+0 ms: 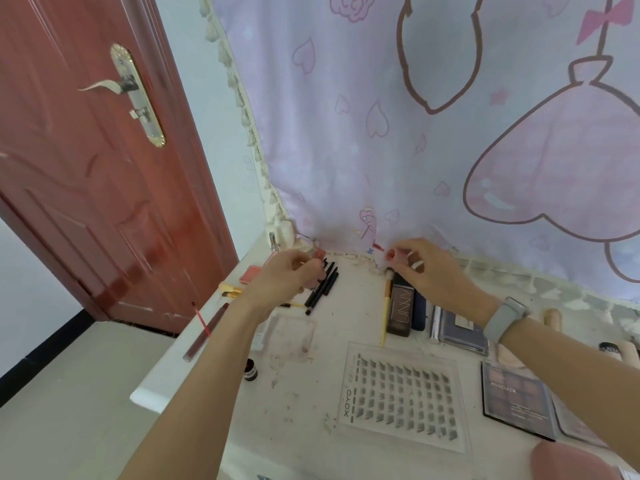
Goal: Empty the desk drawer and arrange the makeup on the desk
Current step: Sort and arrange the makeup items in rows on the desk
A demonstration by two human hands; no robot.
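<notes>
1. We see a red-brown door (86, 168) with a metal handle (136, 95) filling the far left, and a pink curtain (433, 133) printed with hearts hanging behind the table (346, 323).
2. The white table runs from the near middle to the curtain's hem, and makeup is spread over it.
3. A clear tray of false lashes (403, 393) lies in the near middle; to its right sits a dark eyeshadow palette (516, 398).
4. Farther back on the right lie a purple compact (460, 327) and a brown palette (401, 310), with a yellow-handled brush (386, 306) just beside the brown one on its left.
5. A clear empty case (291, 336) sits left of the middle, and a dark red lip pencil (204, 332) rests at the table's left edge.
6. The left hand (284, 275) is at the far left of the table, fingers curled around a small pinkish tube (318, 254), just beside a row of black pencils (323, 285).
7. The right hand (429, 268), a grey watch (504, 318) on its wrist, pinches a small pink piece with a red end (394, 254) near the curtain's hem; we cannot tell exactly what it is.
</notes>
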